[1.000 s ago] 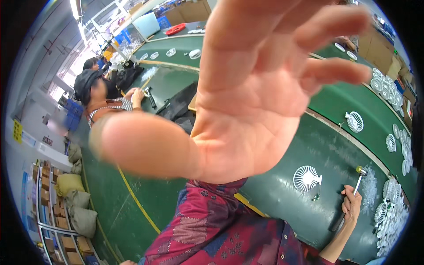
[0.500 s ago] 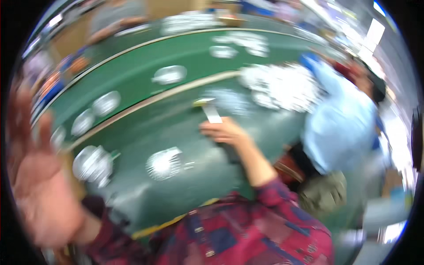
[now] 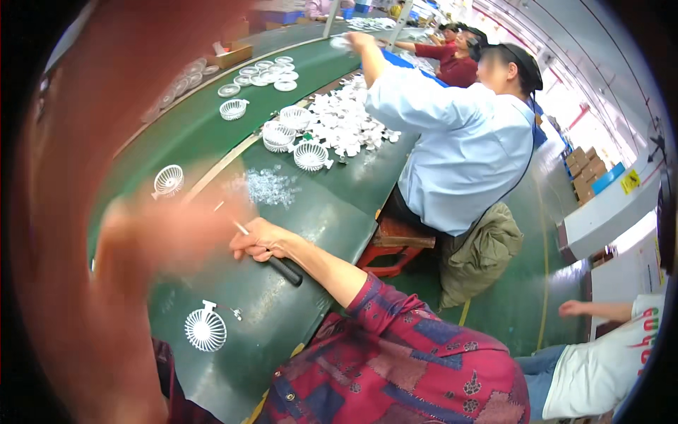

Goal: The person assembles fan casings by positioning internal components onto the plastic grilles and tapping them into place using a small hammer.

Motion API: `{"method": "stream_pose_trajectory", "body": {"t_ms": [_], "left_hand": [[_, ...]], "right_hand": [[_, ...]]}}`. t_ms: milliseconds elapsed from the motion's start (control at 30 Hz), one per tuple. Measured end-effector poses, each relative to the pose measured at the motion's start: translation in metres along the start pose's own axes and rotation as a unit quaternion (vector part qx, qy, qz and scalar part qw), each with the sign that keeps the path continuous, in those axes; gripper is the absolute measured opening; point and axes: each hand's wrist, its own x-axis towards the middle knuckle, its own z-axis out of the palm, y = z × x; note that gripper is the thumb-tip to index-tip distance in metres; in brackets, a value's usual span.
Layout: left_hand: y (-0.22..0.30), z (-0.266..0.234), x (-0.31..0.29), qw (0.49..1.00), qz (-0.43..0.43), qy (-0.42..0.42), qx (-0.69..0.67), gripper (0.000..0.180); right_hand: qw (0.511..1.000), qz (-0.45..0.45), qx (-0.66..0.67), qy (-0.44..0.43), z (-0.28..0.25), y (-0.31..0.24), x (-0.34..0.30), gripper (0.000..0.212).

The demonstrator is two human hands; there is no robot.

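Very close to the camera, my left hand (image 3: 120, 237) is a large smear across the left side, and its fingers cannot be made out. Above the green worktable, my right hand (image 3: 265, 240) is closed round a slim tool with a pale shaft and a black handle (image 3: 286, 271); its exact kind is unclear. Below it lies a round white slatted fan housing (image 3: 205, 329) with a short stem, beside a small part (image 3: 236, 314). Small clear pieces (image 3: 272, 187) form a heap beyond my right hand, partly behind the blurred left one.
Beyond are more fan housings (image 3: 311, 155), a pile of white parts (image 3: 346, 116) and a green belt (image 3: 205, 127) carrying round white pieces. A co-worker in a light blue shirt (image 3: 452, 141) sits at right beside a stool (image 3: 395, 240) and a sack (image 3: 484, 254). Another person stands lower right.
My view has swung to the right, bringing the co-worker and floor further in. My left hand, spread at the left before, now looms blurred nearer the camera. The tool stays in my right hand.
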Motion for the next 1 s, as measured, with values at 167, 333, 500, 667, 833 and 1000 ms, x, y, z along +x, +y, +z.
{"method": "stream_pose_trajectory", "body": {"t_ms": [167,333,500,667,833,1000], "left_hand": [[-0.069,0.034,0.048,1.0,-0.015,-0.026,-0.003,0.088],[-0.059,0.045,0.024,0.998,-0.027,-0.062,-0.017,0.087],[-0.064,-0.003,0.091,0.993,-0.042,-0.1,-0.035,0.086],[-0.076,0.009,0.108,0.987,-0.057,-0.136,-0.058,0.085],[-0.045,0.037,0.05,0.985,-0.097,-0.136,-0.033,0.085],[0.053,0.023,-0.018,0.964,-0.139,0.169,0.15,0.078]], "right_hand": [[0.996,-0.035,0.06,-0.058,0.017,-0.003,0.003,0.013],[0.998,0.009,0.063,-0.01,0.007,-0.006,-0.004,0.011],[1.0,-0.005,0.012,-0.02,-0.005,0.001,0.007,0.012],[1.0,-0.01,0.01,-0.021,0.001,0.011,0.003,0.012],[1.0,-0.008,0.004,-0.017,0.011,0.007,0.003,0.015],[0.999,-0.02,0.02,0.018,-0.018,-0.005,-0.007,0.016]]}}
